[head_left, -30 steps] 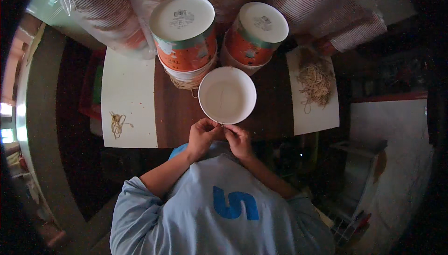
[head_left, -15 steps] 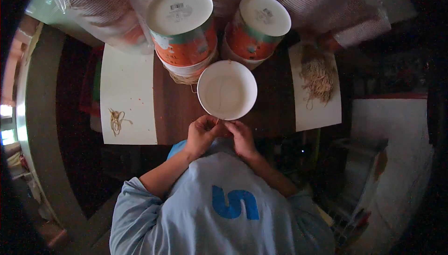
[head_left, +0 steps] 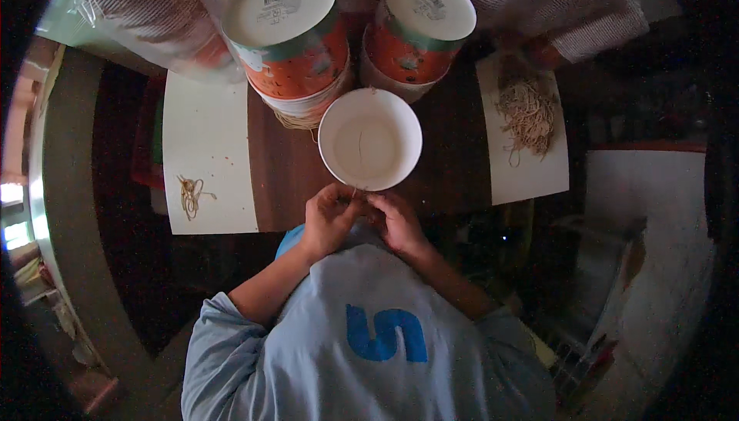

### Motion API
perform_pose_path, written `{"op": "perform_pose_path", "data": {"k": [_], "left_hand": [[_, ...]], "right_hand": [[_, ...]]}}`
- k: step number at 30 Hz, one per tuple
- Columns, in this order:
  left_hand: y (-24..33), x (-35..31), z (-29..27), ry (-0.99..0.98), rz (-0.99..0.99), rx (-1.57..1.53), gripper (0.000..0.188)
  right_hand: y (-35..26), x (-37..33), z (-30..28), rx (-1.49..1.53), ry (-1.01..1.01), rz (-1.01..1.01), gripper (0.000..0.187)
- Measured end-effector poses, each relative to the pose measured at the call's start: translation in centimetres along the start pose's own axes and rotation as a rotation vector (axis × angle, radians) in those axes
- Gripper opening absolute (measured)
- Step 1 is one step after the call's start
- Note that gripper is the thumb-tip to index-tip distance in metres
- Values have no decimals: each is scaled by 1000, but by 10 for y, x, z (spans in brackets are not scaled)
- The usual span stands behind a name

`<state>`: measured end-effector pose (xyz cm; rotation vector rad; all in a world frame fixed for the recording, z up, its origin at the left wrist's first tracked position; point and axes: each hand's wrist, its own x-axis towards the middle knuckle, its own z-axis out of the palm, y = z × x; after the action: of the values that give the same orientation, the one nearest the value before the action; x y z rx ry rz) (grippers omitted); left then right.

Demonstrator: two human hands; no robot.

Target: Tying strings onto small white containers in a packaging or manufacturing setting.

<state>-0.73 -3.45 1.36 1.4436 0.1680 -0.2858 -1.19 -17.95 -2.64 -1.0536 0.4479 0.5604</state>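
Observation:
A white round paper bucket (head_left: 371,141) stands with its mouth facing up, and a thin dark line of cord runs down inside it. Against its near rim, my left hand (head_left: 332,213) pinches a thin tan cord (head_left: 355,191), with thumb and fingers pressed together. Close beside it, my right hand (head_left: 394,219) is also closed at the rim. Its fingertips nearly meet those of the left, and what they pinch is too small to make out.
Two upturned stacks of orange and green paper buckets (head_left: 296,55) (head_left: 408,55) stand behind. Tan cords lie on the left white board (head_left: 204,113), and a larger cord bundle (head_left: 528,113) lies on the right one. Plastic-wrapped ribbed rolls (head_left: 146,17) line the back.
The view has shifted slightly, so the buckets sit a little higher and further left. Both hands remain at the near rim, fingers closed, with only small finger movements.

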Motion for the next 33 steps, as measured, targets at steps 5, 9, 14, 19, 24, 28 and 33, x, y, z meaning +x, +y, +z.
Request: {"op": "perform_pose_path", "data": {"k": [5,9,14,19,24,28,33], "left_hand": [[-4,-2,-1,1,-3,-24,14],[-2,2,-6,48,202,330,13],[9,2,-7,24,334,502,14],[2,5,-10,48,463,574,12],[3,5,-11,36,438,580,12],[7,3,-12,-31,326,544,10],[6,0,-11,-24,-80,101,13]], "right_hand": [[-1,-1,2,28,2,32,17],[10,5,-10,141,-30,147,26],[18,6,-12,-207,-59,-151,23],[3,2,-1,102,-55,107,24],[5,4,-3,42,-50,72,24],[-8,1,10,181,-19,150,22],[-11,0,13,260,-62,186,25]]}}
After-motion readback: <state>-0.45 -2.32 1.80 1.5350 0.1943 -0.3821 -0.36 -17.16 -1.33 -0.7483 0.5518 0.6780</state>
